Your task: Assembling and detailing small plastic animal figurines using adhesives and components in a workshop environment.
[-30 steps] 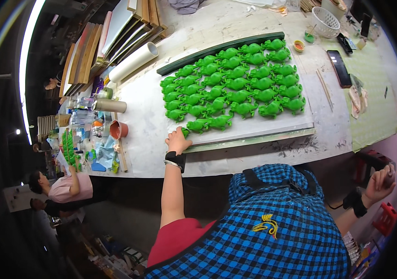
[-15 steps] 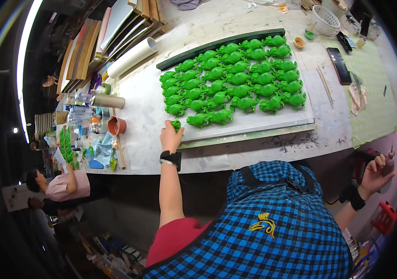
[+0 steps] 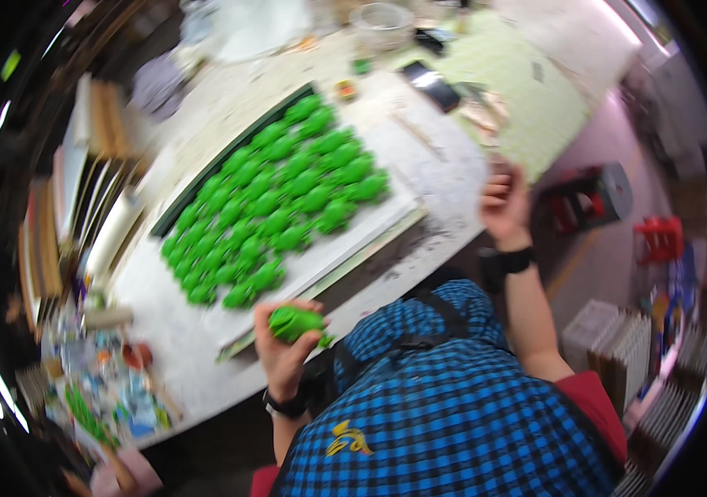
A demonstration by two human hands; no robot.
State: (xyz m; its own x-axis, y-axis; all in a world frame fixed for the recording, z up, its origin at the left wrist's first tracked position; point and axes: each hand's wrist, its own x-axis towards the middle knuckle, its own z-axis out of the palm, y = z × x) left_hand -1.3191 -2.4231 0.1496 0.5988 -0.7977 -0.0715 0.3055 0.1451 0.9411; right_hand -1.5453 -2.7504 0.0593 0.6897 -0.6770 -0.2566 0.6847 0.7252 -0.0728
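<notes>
We hold one green frog figure [image 3: 297, 323] firmly in our left hand [image 3: 285, 352], lower centre of the frame, and should lift it gently while the loosely curled, empty right hand [image 3: 504, 203] rests at the table edge [image 3: 453, 219].

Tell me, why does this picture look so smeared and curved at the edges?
Head view: motion blur smears the whole frame, so the green figures on the white board look soft; the left hand holding a green figure is slightly clearer. Fisheye bends the table edge, with a dark rim around the picture.
</notes>
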